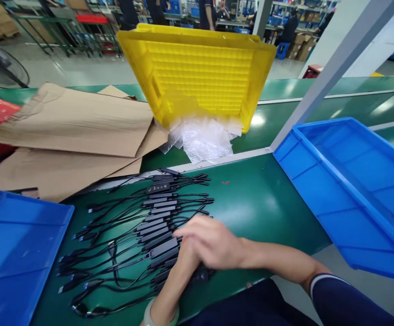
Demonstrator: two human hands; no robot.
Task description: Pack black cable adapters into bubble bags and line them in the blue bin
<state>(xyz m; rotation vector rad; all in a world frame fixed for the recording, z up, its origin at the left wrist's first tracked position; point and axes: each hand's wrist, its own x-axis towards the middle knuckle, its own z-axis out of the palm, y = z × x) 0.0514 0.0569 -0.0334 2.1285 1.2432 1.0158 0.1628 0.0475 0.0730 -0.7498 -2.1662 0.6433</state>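
Note:
A row of several black cable adapters (156, 217) lies fanned out on the green table (265, 203), their leads running left and right. My right hand (213, 242) reaches in from the right and lies over the near end of the row, fingers pointing left and loosely together, blurred. My left hand (180, 271) comes up from below, with a pale bracelet on the wrist (159, 314); its fingers are mostly hidden under the right hand and rest on the lowest adapters. What either hand grips is hidden.
A yellow crate (197, 72) stands tilted at the back, with clear plastic bags (204, 138) spilling from it. Flattened cardboard (68, 131) lies at the left. Blue bins sit at the left (13, 253) and right (353, 181). A grey post (329, 72) slants at the right. People stand far behind.

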